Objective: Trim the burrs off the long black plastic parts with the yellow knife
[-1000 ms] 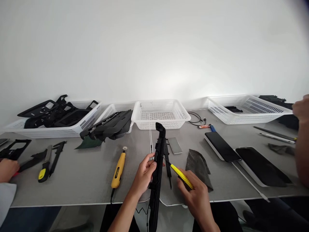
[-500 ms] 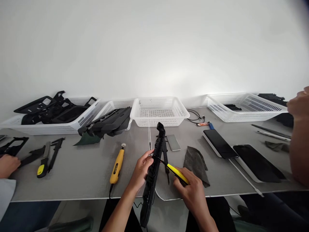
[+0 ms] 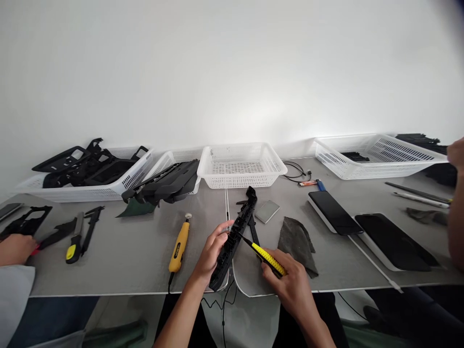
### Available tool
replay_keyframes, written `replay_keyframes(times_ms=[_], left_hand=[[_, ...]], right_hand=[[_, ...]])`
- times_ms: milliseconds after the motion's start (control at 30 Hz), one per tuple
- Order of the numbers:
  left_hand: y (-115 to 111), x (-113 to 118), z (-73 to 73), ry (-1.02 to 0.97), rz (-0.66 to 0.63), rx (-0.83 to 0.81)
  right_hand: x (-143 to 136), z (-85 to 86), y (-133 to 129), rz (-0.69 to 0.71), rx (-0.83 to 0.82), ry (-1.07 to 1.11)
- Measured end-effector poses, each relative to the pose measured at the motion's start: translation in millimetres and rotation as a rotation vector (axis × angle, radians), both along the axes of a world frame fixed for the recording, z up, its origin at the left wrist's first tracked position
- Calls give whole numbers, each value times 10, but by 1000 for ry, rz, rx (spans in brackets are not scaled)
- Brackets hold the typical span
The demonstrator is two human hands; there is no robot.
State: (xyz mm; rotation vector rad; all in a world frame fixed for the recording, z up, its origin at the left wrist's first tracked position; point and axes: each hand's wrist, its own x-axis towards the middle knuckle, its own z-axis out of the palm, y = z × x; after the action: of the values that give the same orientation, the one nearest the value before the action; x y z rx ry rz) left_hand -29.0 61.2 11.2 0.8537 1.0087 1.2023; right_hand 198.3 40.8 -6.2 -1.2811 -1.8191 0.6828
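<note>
A long black plastic part (image 3: 236,237) with a ribbed, hollow side lies slantwise in my left hand (image 3: 211,251), whose fingers are closed around its left edge. My right hand (image 3: 290,275) grips a yellow and black utility knife (image 3: 266,256). The knife's dark tip touches or nearly touches the part around its middle; the exact contact is too small to tell. Behind the part, partly hidden, a black caliper (image 3: 253,231) rests on the table. Close by are a small grey block (image 3: 267,211) and a dark grey cloth (image 3: 295,244).
A yellow rotary tool (image 3: 179,246) lies to the left. White baskets (image 3: 241,181) line the wall, some with black parts. Two phones (image 3: 335,212) sit at the right. Another person's hand (image 3: 16,249) works at the far left; an arm (image 3: 456,208) shows at the far right.
The black part has tilted further, its lower end rising toward the table edge and its upper end shifting right. The knife tip stays at its middle. The whole view has shifted slightly.
</note>
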Motion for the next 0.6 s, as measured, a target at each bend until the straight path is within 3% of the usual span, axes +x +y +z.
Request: replay_keyframes(times_ms=[600], left_hand=[[-3,11,34,69,14,-15]], right_hand=[[49,149,-47,99,-65,58]])
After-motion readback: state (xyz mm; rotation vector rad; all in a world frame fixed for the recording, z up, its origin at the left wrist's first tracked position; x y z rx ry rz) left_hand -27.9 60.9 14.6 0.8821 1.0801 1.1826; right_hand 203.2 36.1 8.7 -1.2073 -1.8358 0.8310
